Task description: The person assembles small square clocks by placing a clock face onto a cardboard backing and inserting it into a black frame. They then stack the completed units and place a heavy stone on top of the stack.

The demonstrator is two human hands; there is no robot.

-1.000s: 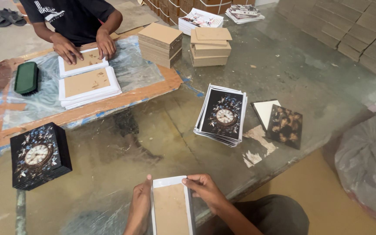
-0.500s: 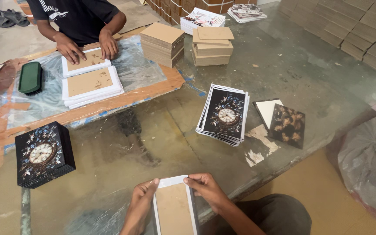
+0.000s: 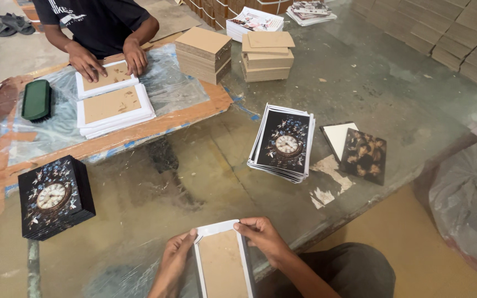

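So I'm watching both hands gripping a brown cardboard panel with white folded paper edges (image 3: 222,259): the left hand (image 3: 173,264) is clamping its left edge, and the right hand (image 3: 261,238) is pinching the top right corner, fingers narrow. Well beyond the fingertips a stack of black clock-print sheets (image 3: 284,142) is sitting, and off left of the fingers a black clock-print box stack (image 3: 53,196).
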